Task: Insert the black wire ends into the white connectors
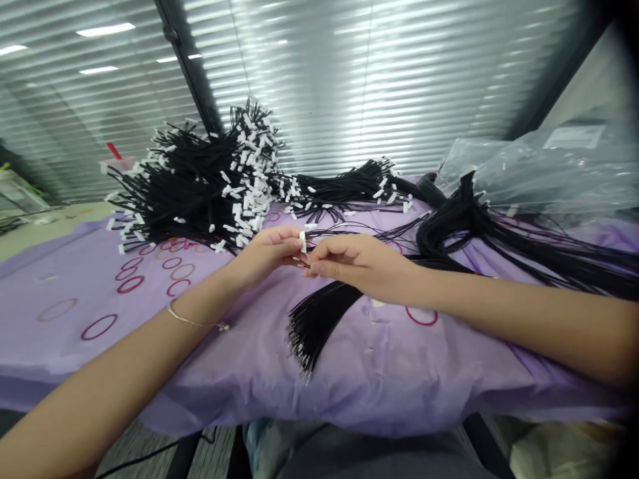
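A purple cloth (74,279) covers the tabletop, heaped at upper left of the frame with black tagged wires (194,186). At centre, the left hand (267,256) pinches a small white tag (302,241) while the right hand (357,263) clenches a thin black wire (349,233). The wire looks light, limp and slippery, best held near its tip.

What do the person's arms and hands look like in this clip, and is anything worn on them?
Both forearms are bare, with no sleeves in view and no gloves. The left hand has a thin silver-coloured metal bracelet around its wrist, with a small bead or clasp hanging from it. The right hand shows no bracelet or watch. Rings cannot be made out on the fingers.
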`<state>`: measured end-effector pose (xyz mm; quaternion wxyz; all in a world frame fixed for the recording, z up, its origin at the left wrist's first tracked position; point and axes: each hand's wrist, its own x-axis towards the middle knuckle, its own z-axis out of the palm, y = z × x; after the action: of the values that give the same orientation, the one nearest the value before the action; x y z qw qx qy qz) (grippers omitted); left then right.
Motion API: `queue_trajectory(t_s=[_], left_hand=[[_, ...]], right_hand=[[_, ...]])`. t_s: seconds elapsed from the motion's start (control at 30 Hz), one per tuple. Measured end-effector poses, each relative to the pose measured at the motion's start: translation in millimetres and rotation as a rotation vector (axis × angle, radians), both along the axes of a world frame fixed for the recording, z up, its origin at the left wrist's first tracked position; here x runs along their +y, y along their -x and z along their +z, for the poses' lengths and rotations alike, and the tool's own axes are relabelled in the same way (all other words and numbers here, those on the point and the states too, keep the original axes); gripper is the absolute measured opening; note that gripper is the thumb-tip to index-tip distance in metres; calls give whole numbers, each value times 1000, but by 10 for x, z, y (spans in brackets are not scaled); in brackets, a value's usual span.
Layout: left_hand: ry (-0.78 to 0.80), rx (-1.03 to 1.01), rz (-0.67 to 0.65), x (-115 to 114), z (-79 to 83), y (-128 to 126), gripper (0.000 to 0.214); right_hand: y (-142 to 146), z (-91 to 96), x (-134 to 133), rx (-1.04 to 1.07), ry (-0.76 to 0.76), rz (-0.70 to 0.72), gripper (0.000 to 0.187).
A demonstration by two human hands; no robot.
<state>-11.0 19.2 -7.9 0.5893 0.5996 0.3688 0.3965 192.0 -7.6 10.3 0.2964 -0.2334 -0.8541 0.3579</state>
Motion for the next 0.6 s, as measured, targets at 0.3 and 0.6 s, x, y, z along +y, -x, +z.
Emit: queue_trajectory(t_s=[0.3,0.6], left_hand=[[-109,-56,-141,-47,4,-9,17],[-105,-55,-160,-63,6,-12,16]], right_hand=[[-87,51,191,-22,-353,-309,6],[-104,23,195,-92,-586,-343,7]])
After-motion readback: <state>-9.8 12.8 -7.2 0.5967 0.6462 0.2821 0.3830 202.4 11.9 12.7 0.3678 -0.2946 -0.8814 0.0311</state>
